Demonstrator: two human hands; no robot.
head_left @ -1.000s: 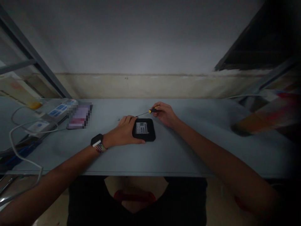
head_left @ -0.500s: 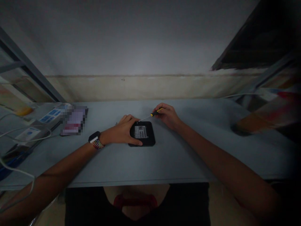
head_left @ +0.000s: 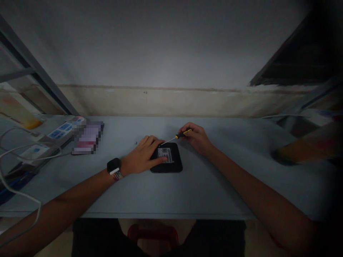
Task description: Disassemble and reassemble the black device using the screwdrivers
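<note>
A flat, black, square-cornered box (head_left: 175,162) with a white printed label lies on the table. My left hand (head_left: 144,153) holds it at its left side, thumb across the label and fingers over the far left corner. In my right hand (head_left: 195,137) is a screwdriver (head_left: 180,135) with a black and yellow handle, pinched between the fingers. Its thin shaft slants down to the left, and the tip meets the box's far left corner close to my left fingertips. Whether the tip sits in a screw is too small to tell.
A tiny dark piece (head_left: 135,142) lies left of the box. Further left are a phone (head_left: 88,138), a white power strip (head_left: 60,132) and loose white cables (head_left: 20,192). At the right lies a blurred orange bottle-like object (head_left: 300,150). A wall (head_left: 171,101) stands behind the table (head_left: 128,200).
My left thumb has moved from the box's near edge up onto its label. The screwdriver stays at the far left corner. The whole view has shifted slightly.
</note>
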